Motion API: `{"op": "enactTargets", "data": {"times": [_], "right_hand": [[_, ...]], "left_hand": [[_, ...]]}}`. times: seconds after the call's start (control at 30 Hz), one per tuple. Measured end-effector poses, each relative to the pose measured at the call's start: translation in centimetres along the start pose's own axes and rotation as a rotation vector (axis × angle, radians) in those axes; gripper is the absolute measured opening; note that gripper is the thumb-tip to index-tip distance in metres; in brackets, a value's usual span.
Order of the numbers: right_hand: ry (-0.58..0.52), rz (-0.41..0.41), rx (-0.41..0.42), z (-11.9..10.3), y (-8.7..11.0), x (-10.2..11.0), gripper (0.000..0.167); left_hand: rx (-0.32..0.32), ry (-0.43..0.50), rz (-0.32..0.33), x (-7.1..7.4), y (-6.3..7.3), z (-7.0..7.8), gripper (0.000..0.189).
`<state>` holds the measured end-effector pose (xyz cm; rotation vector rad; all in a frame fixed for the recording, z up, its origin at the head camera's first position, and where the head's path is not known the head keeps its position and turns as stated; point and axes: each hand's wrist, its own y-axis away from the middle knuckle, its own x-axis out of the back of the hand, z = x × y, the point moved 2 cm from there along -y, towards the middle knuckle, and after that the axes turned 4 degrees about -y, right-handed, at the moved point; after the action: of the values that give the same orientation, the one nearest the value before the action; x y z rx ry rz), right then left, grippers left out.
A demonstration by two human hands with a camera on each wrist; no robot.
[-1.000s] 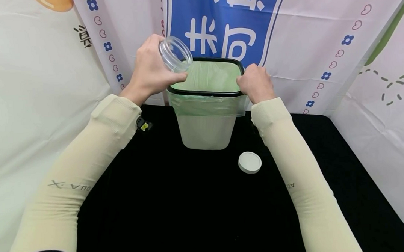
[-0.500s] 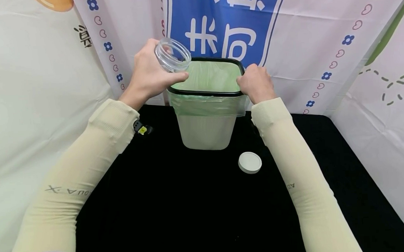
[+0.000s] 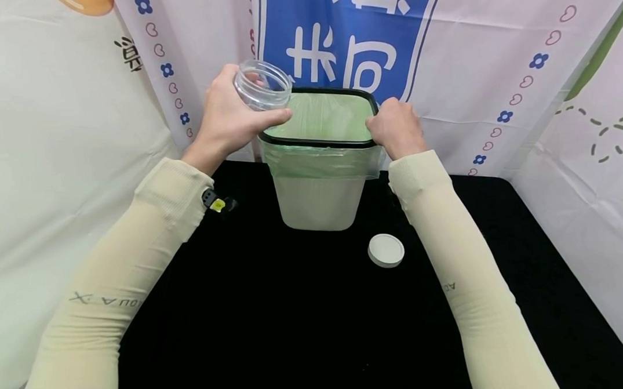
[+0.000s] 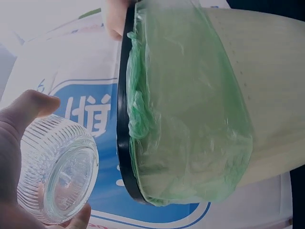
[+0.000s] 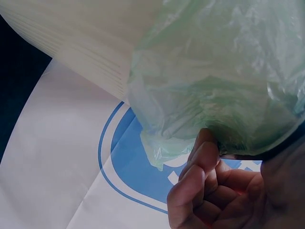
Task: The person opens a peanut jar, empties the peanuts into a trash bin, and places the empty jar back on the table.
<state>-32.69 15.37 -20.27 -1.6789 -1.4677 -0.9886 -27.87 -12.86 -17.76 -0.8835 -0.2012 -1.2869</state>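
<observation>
A clear glass jar point(image 3: 263, 87) without a lid is gripped by my left hand point(image 3: 229, 114), tilted beside the left rim of a trash can point(image 3: 317, 203). Ribbed sides and a round base of the jar point(image 4: 59, 167) show in the left wrist view; I see nothing inside it. A green plastic bag point(image 3: 315, 162) lines the can and folds over its outside, under a black rim point(image 3: 319, 143). My right hand point(image 3: 396, 128) grips that rim on the right side, its fingers curled over the edge. In the right wrist view the fingers point(image 5: 190, 186) press near the bag.
A white round lid point(image 3: 386, 250) lies on the black tablecloth point(image 3: 275, 312), in front of the can and to the right. Behind the can hangs a printed cloth point(image 3: 467, 54) with a blue panel. White cloth walls point(image 3: 53, 142) stand at both sides.
My left hand has lowered slightly and shifted left, turning the jar so that its mouth faces more upward. The right hand, can and lid stay where they were.
</observation>
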Motion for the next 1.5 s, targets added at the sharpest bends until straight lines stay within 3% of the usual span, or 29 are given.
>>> {"op": "enactTargets", "data": {"times": [0.63,1.5], "right_hand": [[-0.001,0.009,0.012,0.0,-0.1,0.0,0.032],[0.006,0.003,0.016,0.1,-0.3,0.0,0.031]], "left_hand": [[-0.038,0.126,-0.026,-0.5,1.4,0.9,0.086],[-0.081,0.224,-0.042,-1.3,4.0,0.0,0.073]]}}
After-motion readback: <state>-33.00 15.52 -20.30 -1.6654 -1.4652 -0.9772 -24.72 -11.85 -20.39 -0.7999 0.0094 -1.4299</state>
